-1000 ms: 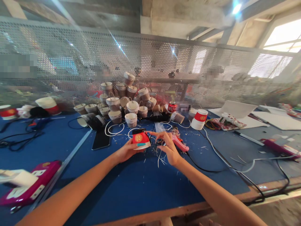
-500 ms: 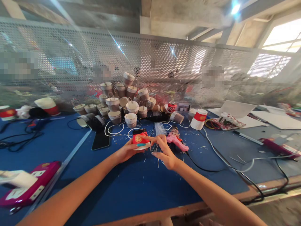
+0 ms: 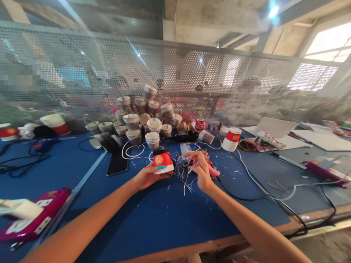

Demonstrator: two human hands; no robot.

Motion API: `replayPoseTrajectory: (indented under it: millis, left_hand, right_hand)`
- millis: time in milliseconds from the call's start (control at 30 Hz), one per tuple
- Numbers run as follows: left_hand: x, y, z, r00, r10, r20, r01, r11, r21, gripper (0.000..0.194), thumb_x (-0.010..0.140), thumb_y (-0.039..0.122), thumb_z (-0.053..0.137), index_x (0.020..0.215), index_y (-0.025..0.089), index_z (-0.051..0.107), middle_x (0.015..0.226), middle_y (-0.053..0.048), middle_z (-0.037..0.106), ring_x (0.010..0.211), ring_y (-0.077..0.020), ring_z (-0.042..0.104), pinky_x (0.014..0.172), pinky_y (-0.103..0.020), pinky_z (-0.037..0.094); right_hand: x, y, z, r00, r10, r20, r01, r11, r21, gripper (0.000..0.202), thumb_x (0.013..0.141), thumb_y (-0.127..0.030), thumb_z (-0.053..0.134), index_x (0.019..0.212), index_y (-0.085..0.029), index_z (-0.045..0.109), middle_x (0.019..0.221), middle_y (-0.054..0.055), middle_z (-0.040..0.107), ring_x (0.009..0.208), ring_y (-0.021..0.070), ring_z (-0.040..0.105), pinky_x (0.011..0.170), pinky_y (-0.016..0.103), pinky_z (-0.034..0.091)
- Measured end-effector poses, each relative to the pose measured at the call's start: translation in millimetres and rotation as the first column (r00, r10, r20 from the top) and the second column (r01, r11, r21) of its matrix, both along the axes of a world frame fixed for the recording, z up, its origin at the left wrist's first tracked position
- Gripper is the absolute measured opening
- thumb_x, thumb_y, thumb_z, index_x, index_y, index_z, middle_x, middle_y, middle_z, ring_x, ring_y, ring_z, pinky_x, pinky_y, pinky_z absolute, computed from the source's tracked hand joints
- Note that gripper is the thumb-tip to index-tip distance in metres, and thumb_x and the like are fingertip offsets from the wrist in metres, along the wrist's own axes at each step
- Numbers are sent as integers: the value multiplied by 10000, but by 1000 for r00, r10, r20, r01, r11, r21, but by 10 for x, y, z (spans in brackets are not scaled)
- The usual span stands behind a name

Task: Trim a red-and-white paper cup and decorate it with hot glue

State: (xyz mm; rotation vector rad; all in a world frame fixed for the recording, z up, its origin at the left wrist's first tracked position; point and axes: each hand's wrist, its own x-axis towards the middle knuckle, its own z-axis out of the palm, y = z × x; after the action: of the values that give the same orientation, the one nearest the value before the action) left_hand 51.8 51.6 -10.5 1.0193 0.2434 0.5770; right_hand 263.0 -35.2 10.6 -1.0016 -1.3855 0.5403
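Observation:
My left hand (image 3: pixel 148 176) is closed around a small paper cup (image 3: pixel 163 160) that stands upside down, its white rim lowest. The cup is red with a gold round emblem, and black material covers its narrow top end. A teal-coloured nail of my left hand lies against the red wall. My right hand (image 3: pixel 199 168) is to the right of the cup, apart from it, with bent fingers and a gap between thumb and forefinger. Beyond it lies a pink glue gun (image 3: pixel 214 171), partly hidden by that hand. Scattered white strands (image 3: pixel 185 182) lie below the fingers.
Grey-brown little buckets (image 3: pixel 153 125) are piled against the perforated metal screen (image 3: pixel 186 73). A black phone (image 3: pixel 117 164), a red drink can (image 3: pixel 200 125) and a stack of red-and-white cups (image 3: pixel 231 139) surround the work spot. Purple power strips (image 3: pixel 52 204) and cables lie at both sides.
My right hand has moved off the cup to the right, in front of the glue gun. The left hand still holds the cup, which is turned slightly and shows more of its emblem.

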Motion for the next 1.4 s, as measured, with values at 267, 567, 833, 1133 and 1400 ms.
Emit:
replayPoseTrajectory:
  millis: [267, 567, 833, 1133, 1400]
  left_hand:
    - [43, -39, 12, 994, 88, -65, -87, 996, 25, 521, 659, 227, 730, 1154, 168, 579, 1117, -112, 682, 1076, -289, 604, 954, -460, 406]
    - [34, -24, -9, 977, 166, -136, -160, 986, 55, 530, 629, 118, 746, 1127, 178, 579, 1079, -107, 695, 1007, -269, 638, 925, -425, 429]
    - [27, 12, -72, 981, 150, -121, -144, 988, 54, 546, 642, 118, 741, 1160, 177, 576, 1065, -103, 701, 993, -256, 646, 924, -401, 430]
    - [64, -55, 23, 972, 161, -169, -147, 985, 93, 561, 624, 114, 753, 1153, 151, 570, 1152, -138, 652, 1014, -245, 623, 899, -373, 437]
    - [38, -47, 36, 966, 181, -185, -179, 983, 30, 590, 621, 87, 739, 1172, 201, 561, 1008, -71, 711, 945, -229, 652, 888, -368, 447]
  right_hand:
    - [-106, -138, 81, 914, 274, 300, -265, 962, -71, 163, 662, -191, 461, 820, -218, 494, 1109, 55, 628, 973, 246, 412, 907, 428, 321]
    - [-118, -113, 72, 940, 219, 260, -206, 976, -76, 197, 642, -165, 451, 830, -223, 466, 1121, 51, 619, 986, 242, 404, 924, 445, 305]
    - [-97, -93, 41, 958, 206, 198, -195, 978, -72, 166, 650, -146, 436, 793, -221, 474, 1090, 36, 647, 964, 233, 428, 894, 416, 318]
    - [-127, -133, 79, 914, 229, 336, -214, 973, -82, 232, 636, -146, 446, 853, -223, 467, 1172, 43, 606, 991, 242, 381, 919, 428, 301]
    - [-96, -113, 74, 943, 164, 289, -157, 987, -46, 204, 615, -137, 435, 801, -222, 445, 1127, 47, 611, 969, 244, 404, 896, 434, 303]
